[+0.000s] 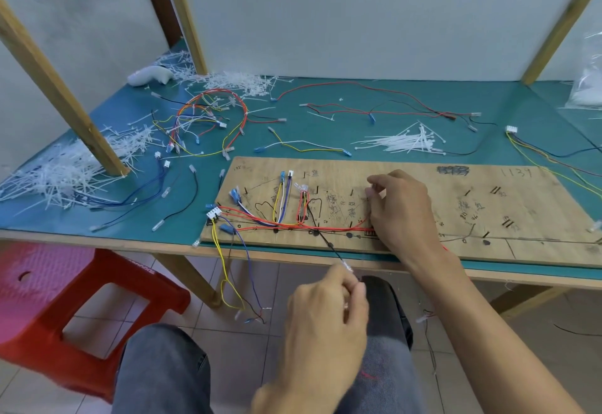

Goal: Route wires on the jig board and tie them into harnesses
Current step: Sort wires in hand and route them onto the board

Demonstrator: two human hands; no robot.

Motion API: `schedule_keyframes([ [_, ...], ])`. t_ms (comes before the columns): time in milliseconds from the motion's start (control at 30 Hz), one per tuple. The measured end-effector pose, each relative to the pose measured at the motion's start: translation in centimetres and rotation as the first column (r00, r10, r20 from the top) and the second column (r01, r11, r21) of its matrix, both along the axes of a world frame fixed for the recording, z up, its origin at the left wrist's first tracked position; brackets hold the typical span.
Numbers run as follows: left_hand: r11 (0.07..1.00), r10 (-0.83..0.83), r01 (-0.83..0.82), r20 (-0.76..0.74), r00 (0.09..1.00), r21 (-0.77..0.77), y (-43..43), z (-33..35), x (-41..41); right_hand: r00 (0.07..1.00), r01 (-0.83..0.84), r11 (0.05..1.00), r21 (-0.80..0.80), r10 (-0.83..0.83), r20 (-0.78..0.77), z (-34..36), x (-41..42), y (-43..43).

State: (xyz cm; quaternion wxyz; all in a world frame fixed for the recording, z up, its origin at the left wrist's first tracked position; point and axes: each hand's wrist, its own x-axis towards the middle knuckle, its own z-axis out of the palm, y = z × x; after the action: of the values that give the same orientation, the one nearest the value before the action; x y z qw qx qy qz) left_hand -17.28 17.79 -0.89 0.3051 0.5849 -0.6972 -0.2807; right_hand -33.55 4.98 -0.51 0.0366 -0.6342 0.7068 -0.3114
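Black wire point(329, 244) — left hand point(325, 319) grip

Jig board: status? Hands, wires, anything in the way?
Hands: left hand pinches black wire end, taut off front edge; right hand on jig board, fingers curled by red wires, grip unclear. Loose yellow and blue wires dangle off left corner.

Head-worn camera looks forward and down, close over the jig board point(407, 205) and table point(325, 133).

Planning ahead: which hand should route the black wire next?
Probably left: the left hand pinches the end of the thin black wire, while the right hand holds the thin red wires.
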Motion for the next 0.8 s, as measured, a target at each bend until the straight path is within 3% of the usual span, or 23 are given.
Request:
schedule_keyframes([
  [100, 0.992, 0.050, -0.023, -0.220, 0.974, 0.125, -0.6, 0.3, 1.8, 0.999, -0.002, 1.000, -0.002, 0.002, -0.050, 0.0, 0.1, 0.2],
  [167, 0.986, 0.070, -0.024, -0.272, 0.960, 0.167, -1.1, 0.5, 2.6, 0.996, -0.007, 0.999, 0.039, 0.010, -0.085, 0.0, 0.1, 0.2],
  [333, 0.979, 0.057, -0.005, -0.255, 0.965, 0.202, -2.0, 1.6, 3.4, 0.980, 0.028, 0.986, 0.164, 0.005, -0.199, 0.2, 0.9, 0.1],
  [467, 0.996, -0.019, 0.017, 0.013, 1.000, 0.091, -2.8, 2.6, 4.0, 0.977, 0.022, 0.986, 0.165, 0.013, -0.211, 0.2, 1.2, -0.1],
  [533, 0.998, -0.026, 0.021, 0.078, 0.997, 0.063, -3.1, 3.0, 4.2, 0.981, -0.003, 0.995, 0.098, 0.022, -0.192, 0.3, 1.2, 0.1],
  [667, 0.984, -0.011, 0.029, -0.101, 0.995, 0.177, -3.5, 3.5, 4.6, 0.982, -0.137, 0.991, 0.011, 0.137, -0.132, 0.2, 1.0, 0.9],
  [800, 0.972, -0.035, 0.062, -0.123, 0.992, 0.225, -4.0, 3.5, 5.6, 0.964, -0.264, 0.964, -0.012, 0.264, -0.035, -0.5, 1.0, 2.3],
])
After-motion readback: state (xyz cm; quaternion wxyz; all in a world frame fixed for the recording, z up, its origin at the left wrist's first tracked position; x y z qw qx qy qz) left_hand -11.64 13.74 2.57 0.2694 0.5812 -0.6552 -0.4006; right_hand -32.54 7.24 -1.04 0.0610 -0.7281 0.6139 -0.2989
